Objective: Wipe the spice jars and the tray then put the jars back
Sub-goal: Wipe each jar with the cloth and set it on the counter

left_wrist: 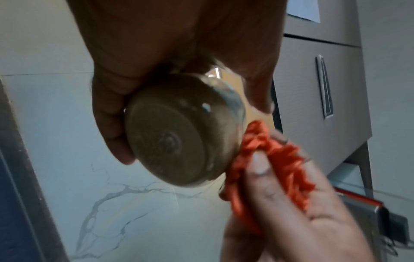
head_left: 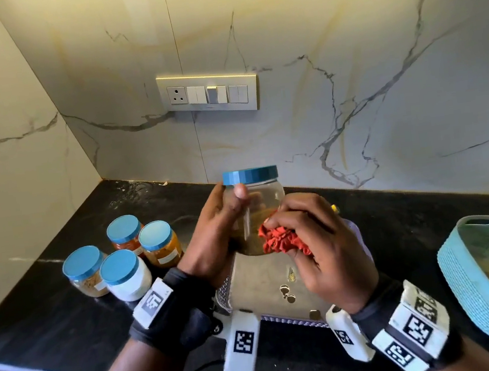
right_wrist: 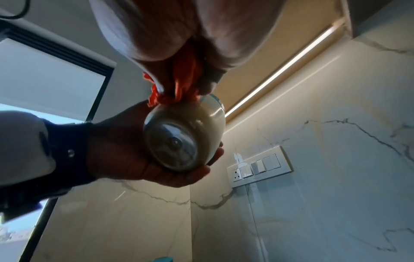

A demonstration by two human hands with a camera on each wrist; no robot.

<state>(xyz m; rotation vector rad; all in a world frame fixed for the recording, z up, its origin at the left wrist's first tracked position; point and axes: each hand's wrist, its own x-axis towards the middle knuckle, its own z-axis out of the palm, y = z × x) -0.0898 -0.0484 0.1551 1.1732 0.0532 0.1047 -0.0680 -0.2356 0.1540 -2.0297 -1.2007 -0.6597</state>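
My left hand (head_left: 212, 235) grips a clear spice jar (head_left: 262, 201) with a blue lid (head_left: 249, 175), held upright above the counter. Brownish spice fills its lower part. My right hand (head_left: 314, 238) clutches a bunched red cloth (head_left: 280, 239) and presses it against the jar's lower right side. From below, the jar's round base (left_wrist: 170, 140) shows with the cloth (left_wrist: 268, 159) at its edge; the right wrist view shows the same jar (right_wrist: 183, 136) under the cloth (right_wrist: 177, 88). Below my hands lies a pale tray (head_left: 264, 281) with brown spots.
Several blue-lidded spice jars (head_left: 123, 258) stand grouped on the black counter (head_left: 53, 316) at the left. A turquoise woven basket (head_left: 464, 281) sits at the right edge. A switch panel (head_left: 208, 92) is on the marble wall behind.
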